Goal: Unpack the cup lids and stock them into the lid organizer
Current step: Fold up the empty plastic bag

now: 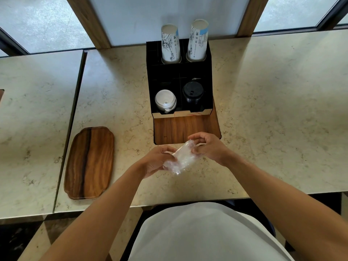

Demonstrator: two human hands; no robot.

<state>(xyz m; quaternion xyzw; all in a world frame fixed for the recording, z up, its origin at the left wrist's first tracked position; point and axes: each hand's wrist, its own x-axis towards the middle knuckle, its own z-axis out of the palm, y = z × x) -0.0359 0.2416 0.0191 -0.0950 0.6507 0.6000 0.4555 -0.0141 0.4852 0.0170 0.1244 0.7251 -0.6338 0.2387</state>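
Note:
A clear plastic bag (181, 157) is held between both hands just above the marble counter, in front of the organizer. My left hand (155, 160) grips its lower left end. My right hand (209, 146) pinches its upper right end with curled fingers. What the bag contains cannot be told. The black lid organizer (188, 72) with a wooden front stands behind the hands. A stack of white lids (165, 100) fills its front left slot and a stack of black lids (193, 93) fills its front right slot.
Two stacks of upside-down paper cups (170, 44) (197, 40) rise from the organizer's back slots. A wooden tray (90, 162) lies to the left on the counter (273, 110). A seam separates a second table (33, 119) at the far left. Windows run along the back.

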